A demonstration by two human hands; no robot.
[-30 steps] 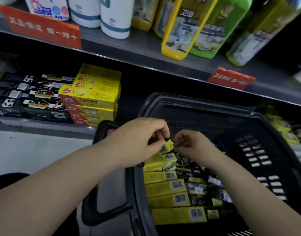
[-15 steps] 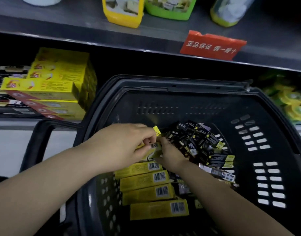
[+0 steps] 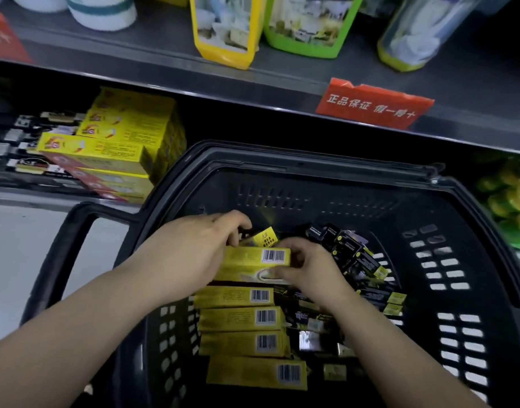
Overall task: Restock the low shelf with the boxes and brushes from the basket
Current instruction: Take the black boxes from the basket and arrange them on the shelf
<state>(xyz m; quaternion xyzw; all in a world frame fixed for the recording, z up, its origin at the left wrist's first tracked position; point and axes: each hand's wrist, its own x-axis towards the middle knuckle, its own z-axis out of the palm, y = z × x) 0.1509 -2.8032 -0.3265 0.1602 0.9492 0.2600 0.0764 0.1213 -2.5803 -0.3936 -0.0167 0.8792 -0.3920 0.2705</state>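
Yellow box [image 3: 254,259], barcode side up, sits at the far end of a row of matching boxes [image 3: 241,319] inside a black plastic basket [image 3: 311,163]. Both of a person's hands are on it. The left hand [image 3: 194,254] curls its fingers [image 3: 236,222] over the box's left end and far edge. The right hand [image 3: 311,272] pinches the right end between thumb and curled fingers. The box looks slightly raised above its neighbours, though that is hard to be sure of.

To its right in the basket lies a loose heap of black brush packs [image 3: 349,254]. Beyond the basket's left corner, the low shelf [image 3: 32,198] carries a stack [image 3: 120,148] of the same yellow boxes. Black packs [image 3: 23,142] lie just left of that stack.

The step in hand appears to be lifting one box out. The next move would take it up over the basket rim and leftward to the stack, then lay it flat in line with the others. Most of the basket is not yet unloaded.
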